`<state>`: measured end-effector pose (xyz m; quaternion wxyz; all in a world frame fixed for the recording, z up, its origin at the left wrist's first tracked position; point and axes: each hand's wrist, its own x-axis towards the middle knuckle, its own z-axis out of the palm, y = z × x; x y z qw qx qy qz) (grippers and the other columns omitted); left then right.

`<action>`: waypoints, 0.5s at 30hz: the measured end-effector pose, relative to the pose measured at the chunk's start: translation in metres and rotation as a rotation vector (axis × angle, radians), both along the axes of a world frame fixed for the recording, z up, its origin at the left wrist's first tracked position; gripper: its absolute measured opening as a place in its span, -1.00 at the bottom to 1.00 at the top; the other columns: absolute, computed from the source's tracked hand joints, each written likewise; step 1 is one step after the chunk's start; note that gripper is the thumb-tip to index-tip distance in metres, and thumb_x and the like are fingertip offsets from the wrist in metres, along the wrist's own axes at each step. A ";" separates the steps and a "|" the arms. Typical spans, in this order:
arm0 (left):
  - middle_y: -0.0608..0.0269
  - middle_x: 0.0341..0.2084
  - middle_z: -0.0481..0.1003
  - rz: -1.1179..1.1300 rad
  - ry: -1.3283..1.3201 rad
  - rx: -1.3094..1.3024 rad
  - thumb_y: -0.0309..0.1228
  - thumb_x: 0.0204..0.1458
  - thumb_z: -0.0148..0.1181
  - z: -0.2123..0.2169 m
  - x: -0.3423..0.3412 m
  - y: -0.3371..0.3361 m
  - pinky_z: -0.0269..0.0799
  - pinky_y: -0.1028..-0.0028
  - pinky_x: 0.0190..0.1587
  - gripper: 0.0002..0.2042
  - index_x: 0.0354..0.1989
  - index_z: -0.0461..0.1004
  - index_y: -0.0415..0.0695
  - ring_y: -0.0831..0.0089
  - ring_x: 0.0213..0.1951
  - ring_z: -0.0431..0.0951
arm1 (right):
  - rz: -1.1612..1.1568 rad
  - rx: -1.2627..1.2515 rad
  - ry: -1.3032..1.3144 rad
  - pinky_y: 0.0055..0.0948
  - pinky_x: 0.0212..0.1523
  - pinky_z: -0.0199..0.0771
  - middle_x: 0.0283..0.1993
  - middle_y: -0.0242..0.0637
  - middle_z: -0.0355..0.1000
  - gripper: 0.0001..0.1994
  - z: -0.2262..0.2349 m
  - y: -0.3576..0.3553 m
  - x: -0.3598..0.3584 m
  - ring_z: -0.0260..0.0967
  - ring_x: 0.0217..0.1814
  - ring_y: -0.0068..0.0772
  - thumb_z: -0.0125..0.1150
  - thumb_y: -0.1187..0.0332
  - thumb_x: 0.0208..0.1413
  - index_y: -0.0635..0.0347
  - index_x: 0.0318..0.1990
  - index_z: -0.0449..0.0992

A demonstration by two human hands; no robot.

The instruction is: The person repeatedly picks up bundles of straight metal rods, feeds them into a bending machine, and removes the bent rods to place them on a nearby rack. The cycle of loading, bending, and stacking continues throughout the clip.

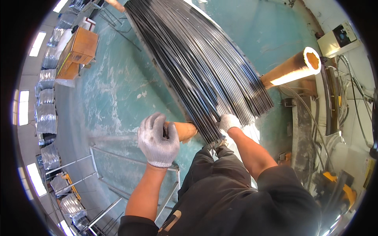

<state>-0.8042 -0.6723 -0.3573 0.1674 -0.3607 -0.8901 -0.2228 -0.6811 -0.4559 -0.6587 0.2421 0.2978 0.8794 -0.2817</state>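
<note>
A wide layer of long, thin dark metal rods (204, 63) stretches away from me, their near ends close to my legs. My right hand (228, 123), in a pale work glove, is closed on some rods near those ends; its fingertips are hidden. To the left of the rods, my left hand (158, 141), in a greyish glove, curls at the end of a brown tube (186, 131), thumb and fingers around its dark opening. Another thick brown tube (289, 70) sticks out on the right side of the rods, its open end facing up.
Green, scuffed floor (118, 86) lies around the rods. A metal frame (134, 159) stands at lower left. Cardboard boxes (80, 45) and wrapped silvery bundles (47, 114) line the left. On the right are a wall-mounted box (338, 39), hanging cables (350, 86) and yellow-black equipment (340, 188).
</note>
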 end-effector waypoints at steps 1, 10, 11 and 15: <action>0.01 -0.08 0.67 0.003 0.015 0.006 -0.53 0.01 0.42 0.001 0.001 -0.001 0.58 -0.02 0.08 -0.75 -0.10 0.62 -0.18 -0.10 -0.03 0.68 | -0.013 -0.032 0.012 0.04 0.05 0.74 -0.12 0.11 0.74 -0.51 0.004 0.002 0.001 0.75 0.00 0.16 0.58 -0.10 0.20 0.18 -0.03 0.79; 0.13 -0.12 0.64 -0.192 0.150 0.058 -0.45 0.08 0.36 0.013 0.027 -0.001 0.48 -0.08 0.32 -0.81 -0.12 0.60 -0.10 0.02 0.05 0.66 | -0.194 -0.140 0.208 0.11 0.08 0.60 -0.13 0.28 0.67 -0.42 0.059 0.015 0.043 0.66 0.02 0.35 0.32 -0.13 0.48 0.40 0.02 0.66; 0.13 -0.12 0.64 -0.251 0.105 0.057 -0.46 0.07 0.35 0.007 0.042 -0.002 0.47 -0.11 0.35 -0.81 -0.13 0.61 -0.10 0.04 0.06 0.67 | -0.208 -0.115 0.208 0.13 0.10 0.59 -0.10 0.30 0.67 -0.41 0.082 0.014 0.050 0.65 0.05 0.38 0.29 -0.14 0.49 0.39 0.02 0.66; 0.14 -0.15 0.67 -0.677 -0.204 0.144 -0.47 0.05 0.35 -0.009 0.097 0.025 0.49 -0.14 0.38 -0.84 -0.18 0.65 -0.10 0.05 0.05 0.69 | -0.213 0.092 0.141 0.15 0.15 0.62 -0.06 0.28 0.69 -0.43 0.117 0.019 0.108 0.66 0.07 0.36 0.35 -0.16 0.40 0.33 -0.03 0.68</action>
